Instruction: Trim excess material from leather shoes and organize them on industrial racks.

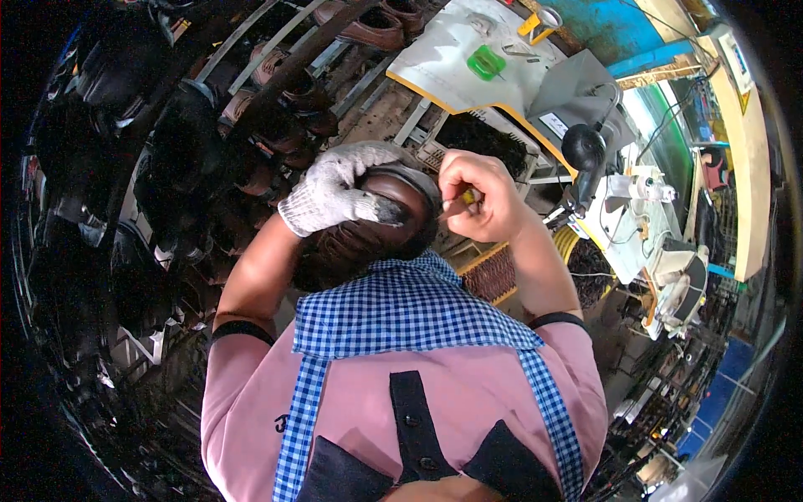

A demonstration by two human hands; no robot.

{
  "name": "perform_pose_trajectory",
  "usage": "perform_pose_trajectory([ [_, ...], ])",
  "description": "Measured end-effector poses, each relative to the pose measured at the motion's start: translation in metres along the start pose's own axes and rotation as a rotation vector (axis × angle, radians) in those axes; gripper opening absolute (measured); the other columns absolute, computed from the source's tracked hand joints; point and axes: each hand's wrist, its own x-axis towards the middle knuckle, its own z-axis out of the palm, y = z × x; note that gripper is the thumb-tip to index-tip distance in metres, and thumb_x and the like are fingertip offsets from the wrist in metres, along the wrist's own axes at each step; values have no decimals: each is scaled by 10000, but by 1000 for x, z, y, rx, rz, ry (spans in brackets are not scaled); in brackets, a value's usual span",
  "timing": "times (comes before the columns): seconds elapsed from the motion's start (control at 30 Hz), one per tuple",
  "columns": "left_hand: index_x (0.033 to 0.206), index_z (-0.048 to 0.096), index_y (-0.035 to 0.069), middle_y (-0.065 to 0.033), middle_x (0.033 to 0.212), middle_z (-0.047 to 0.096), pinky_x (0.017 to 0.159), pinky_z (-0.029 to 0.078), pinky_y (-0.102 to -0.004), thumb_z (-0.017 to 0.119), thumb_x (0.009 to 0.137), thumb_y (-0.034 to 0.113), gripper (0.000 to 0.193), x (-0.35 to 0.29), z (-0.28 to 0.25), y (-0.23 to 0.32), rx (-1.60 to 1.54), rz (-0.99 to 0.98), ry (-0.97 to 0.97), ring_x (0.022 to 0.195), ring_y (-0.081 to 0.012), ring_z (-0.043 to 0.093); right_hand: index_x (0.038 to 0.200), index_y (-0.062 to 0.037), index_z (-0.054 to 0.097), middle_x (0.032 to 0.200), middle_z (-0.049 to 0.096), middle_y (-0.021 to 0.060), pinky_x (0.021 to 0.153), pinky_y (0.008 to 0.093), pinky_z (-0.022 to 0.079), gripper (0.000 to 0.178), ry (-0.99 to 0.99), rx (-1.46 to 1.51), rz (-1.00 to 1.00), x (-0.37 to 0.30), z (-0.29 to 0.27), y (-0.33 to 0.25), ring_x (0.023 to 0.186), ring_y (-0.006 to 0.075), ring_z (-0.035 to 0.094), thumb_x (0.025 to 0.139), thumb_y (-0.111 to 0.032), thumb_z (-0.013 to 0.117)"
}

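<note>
My left hand (333, 191), in a grey-white knitted glove with a dark-stained thumb, is wrapped round a dark brown leather shoe (393, 186). The shoe is held up in front of my checked apron, its rounded toe facing upward. Close beside the shoe's right edge, my bare right hand (492, 194) is closed in a pinch on a small yellow thing (469, 197). Most of that thing is hidden by the fingers, so its kind does not show. Whether its tip touches the shoe, I cannot tell.
Racks with several dark shoes (368, 29) fill the left side. Ahead, a white worktable (435, 50) bears a green dish (486, 63) and a yellow tape dispenser (539, 23). A crate of dark scraps (481, 144), a black lamp (583, 146) and white machine (640, 188) stand to the right.
</note>
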Motion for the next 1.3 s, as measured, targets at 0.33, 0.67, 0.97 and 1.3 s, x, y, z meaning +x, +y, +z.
perform_pose_trajectory([
  [0.33,1129,534,50,-67,1057,597,860,439,-300,670,783,286,440,57,-32,-70,-451,8,673,939,-166,566,1231,-55,478,1172,554,85,922,319,403,419,241,749,927,-151,87,155,1067,170,511,858,-196,604],
  [0.67,1330,329,64,-92,1159,555,914,398,-288,627,805,188,617,75,-67,-147,465,-427,810,1075,-169,504,1304,-109,379,1173,526,88,823,340,491,415,341,1397,563,-66,88,164,1015,197,554,933,-291,428],
  [0.97,1163,519,24,-71,1093,578,885,436,-281,548,841,35,323,-46,6,-67,-39,-238,624,1032,-139,525,712,-112,477,448,386,-55,341,181,182,743,-267,1418,922,82,73,317,378,72,329,693,-836,314],
  [1.3,960,596,36,-137,952,619,774,471,-394,548,769,63,199,-150,-32,91,1066,345,1057,884,-301,604,725,-131,575,928,654,119,313,178,215,376,733,1167,1089,85,119,362,346,47,303,873,-471,510],
])
